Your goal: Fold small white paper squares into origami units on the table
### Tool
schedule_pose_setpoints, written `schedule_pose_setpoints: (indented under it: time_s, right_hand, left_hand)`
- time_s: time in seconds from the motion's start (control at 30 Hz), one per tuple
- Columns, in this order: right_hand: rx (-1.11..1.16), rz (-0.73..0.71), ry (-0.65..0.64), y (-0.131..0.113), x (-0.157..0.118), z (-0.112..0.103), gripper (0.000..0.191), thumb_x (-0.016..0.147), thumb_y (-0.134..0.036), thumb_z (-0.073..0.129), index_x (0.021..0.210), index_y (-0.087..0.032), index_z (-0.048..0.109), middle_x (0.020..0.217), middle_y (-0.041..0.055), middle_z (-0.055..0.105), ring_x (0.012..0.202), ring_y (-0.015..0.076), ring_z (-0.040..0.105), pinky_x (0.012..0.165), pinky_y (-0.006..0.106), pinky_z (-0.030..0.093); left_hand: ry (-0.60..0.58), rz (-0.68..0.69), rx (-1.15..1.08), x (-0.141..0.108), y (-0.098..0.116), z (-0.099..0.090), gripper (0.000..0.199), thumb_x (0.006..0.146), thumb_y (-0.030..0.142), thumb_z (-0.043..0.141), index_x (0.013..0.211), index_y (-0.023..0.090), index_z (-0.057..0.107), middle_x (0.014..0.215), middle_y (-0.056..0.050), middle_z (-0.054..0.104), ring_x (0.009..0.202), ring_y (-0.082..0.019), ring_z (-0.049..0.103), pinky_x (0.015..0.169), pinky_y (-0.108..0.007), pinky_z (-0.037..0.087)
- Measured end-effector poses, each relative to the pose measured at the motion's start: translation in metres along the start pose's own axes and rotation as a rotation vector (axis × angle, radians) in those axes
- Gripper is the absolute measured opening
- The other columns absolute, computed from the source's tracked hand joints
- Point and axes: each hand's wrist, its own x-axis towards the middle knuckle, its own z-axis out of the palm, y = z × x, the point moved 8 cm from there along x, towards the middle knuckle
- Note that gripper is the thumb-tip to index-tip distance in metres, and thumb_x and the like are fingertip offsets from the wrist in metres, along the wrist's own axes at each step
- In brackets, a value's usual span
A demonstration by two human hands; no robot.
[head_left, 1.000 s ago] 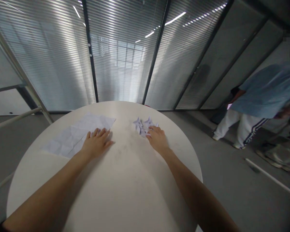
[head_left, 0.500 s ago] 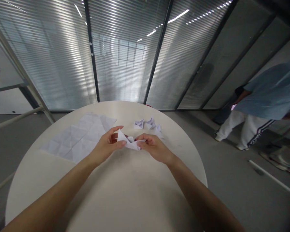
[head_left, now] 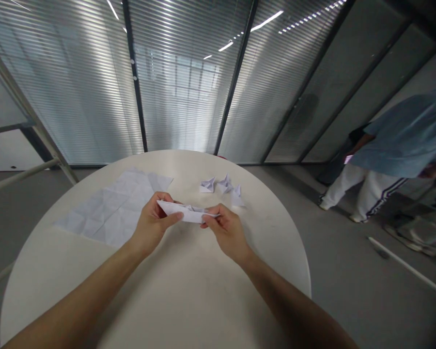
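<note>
Between my two hands, a little above the round white table [head_left: 189, 291], is a piece of folded white paper [head_left: 192, 215], stretched into a long flat strip with a small raised fold along its top edge. My left hand [head_left: 153, 220] pinches its left end, thumb on the near face and fingers behind. At the right end my right hand [head_left: 227, 228] is closed on the paper, its thumb towards me. Part of the paper's far side is hidden by the fingers.
Left on the table lies a large creased sheet of paper [head_left: 112, 208]. Small pointed paper figures [head_left: 224, 184] sit beyond my right hand. A person in a blue shirt [head_left: 410, 135] stands at the right. A metal frame [head_left: 51, 145] rises at the left, before glass panels with blinds [head_left: 181, 97].
The folded paper has gone from a peaked, open shape to a longer, flatter strip. My left hand has moved slightly left, and both hands still hold the paper.
</note>
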Motion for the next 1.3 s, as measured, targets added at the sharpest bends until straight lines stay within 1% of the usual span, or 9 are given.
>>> schedule_pose_setpoints:
  time_s: [0.2, 0.3, 0.4, 0.5, 0.63, 0.8, 0.93, 1.13, 1.3]
  right_hand:
    - [0.026, 0.027, 0.08, -0.006, -0.005, 0.0, 0.033, 0.068, -0.027, 0.075, 0.092, -0.024, 0.053, 0.075, -0.0028, 0.064, 0.061, 0.0125, 0.059, 0.053, 0.023, 0.047]
    - [0.12, 0.08, 0.087, -0.006, -0.003, 0.0, 0.031, 0.066, -0.028, 0.077, 0.086, -0.022, 0.054, 0.069, -0.0031, 0.063, 0.056, 0.0128, 0.06, 0.051, 0.025, 0.05]
    - [0.273, 0.17, 0.103, 0.0, -0.002, 0.001, 0.033, 0.063, -0.03, 0.078, 0.077, -0.021, 0.05, 0.066, -0.0032, 0.063, 0.054, 0.0136, 0.061, 0.048, 0.025, 0.051]
    - [0.46, 0.297, 0.1, 0.012, -0.005, 0.009, 0.037, 0.061, -0.029, 0.079, 0.078, -0.022, 0.048, 0.068, -0.0028, 0.065, 0.054, 0.0127, 0.061, 0.048, 0.022, 0.047]
    - [0.538, 0.352, 0.054, 0.018, -0.008, 0.022, 0.03, 0.063, -0.028, 0.078, 0.076, -0.02, 0.053, 0.066, -0.003, 0.064, 0.055, 0.0104, 0.06, 0.049, 0.02, 0.045]
    - [0.52, 0.342, 0.021, 0.02, -0.009, 0.026, 0.025, 0.068, -0.033, 0.075, 0.076, -0.018, 0.058, 0.067, -0.0029, 0.061, 0.054, 0.0096, 0.057, 0.047, 0.02, 0.043]
    - [0.504, 0.267, 0.018, 0.018, -0.009, 0.025, 0.026, 0.064, -0.023, 0.077, 0.08, -0.018, 0.057, 0.067, -0.0035, 0.062, 0.056, 0.0083, 0.055, 0.052, 0.02, 0.043]
    - [0.29, 0.055, 0.212, 0.011, -0.008, -0.002, 0.018, 0.071, -0.02, 0.072, 0.084, -0.021, 0.059, 0.063, -0.0052, 0.057, 0.055, 0.008, 0.05, 0.05, 0.019, 0.039]
    - [-0.006, -0.123, 0.218, -0.006, -0.012, -0.009, 0.013, 0.078, -0.018, 0.066, 0.09, -0.023, 0.063, 0.08, -0.0003, 0.063, 0.075, 0.0126, 0.059, 0.069, 0.025, 0.047]
  left_hand:
    - [0.075, 0.028, 0.117, -0.005, 0.008, 0.001, 0.038, 0.062, 0.022, 0.081, 0.082, 0.02, 0.048, 0.066, 0.004, 0.06, 0.058, -0.011, 0.055, 0.054, -0.022, 0.042]
    - [0.052, 0.006, 0.091, -0.008, 0.005, 0.005, 0.043, 0.064, 0.021, 0.08, 0.095, 0.021, 0.05, 0.073, 0.003, 0.063, 0.063, -0.011, 0.058, 0.058, -0.022, 0.044]
    - [-0.074, -0.024, 0.002, -0.011, 0.001, 0.017, 0.061, 0.065, 0.019, 0.079, 0.116, 0.025, 0.046, 0.094, -0.002, 0.066, 0.082, -0.015, 0.063, 0.071, -0.025, 0.048]
    - [-0.16, -0.065, -0.051, -0.013, -0.003, 0.026, 0.062, 0.065, 0.02, 0.079, 0.12, 0.023, 0.048, 0.109, -0.006, 0.064, 0.091, -0.018, 0.063, 0.08, -0.03, 0.049]
    - [-0.125, -0.053, -0.037, -0.013, -0.005, 0.024, 0.046, 0.069, 0.022, 0.076, 0.11, 0.02, 0.054, 0.094, -0.003, 0.066, 0.08, -0.016, 0.063, 0.076, -0.029, 0.051]
    - [-0.113, 0.025, -0.05, -0.012, 0.0, 0.019, 0.047, 0.072, 0.02, 0.075, 0.113, 0.023, 0.052, 0.095, -0.001, 0.064, 0.082, -0.015, 0.062, 0.074, -0.027, 0.051]
    - [-0.046, 0.061, -0.002, -0.011, 0.004, 0.011, 0.038, 0.071, 0.019, 0.075, 0.103, 0.02, 0.054, 0.096, -0.001, 0.063, 0.085, -0.013, 0.06, 0.076, -0.024, 0.048]
    - [-0.1, 0.035, 0.068, -0.013, 0.003, 0.014, 0.024, 0.086, 0.03, 0.059, 0.108, 0.019, 0.059, 0.114, -0.007, 0.061, 0.095, -0.018, 0.06, 0.082, -0.03, 0.05]
    - [-0.05, 0.042, 0.173, -0.014, 0.004, 0.009, 0.026, 0.091, 0.036, 0.05, 0.106, 0.018, 0.062, 0.115, -0.006, 0.061, 0.088, -0.017, 0.062, 0.083, -0.031, 0.052]
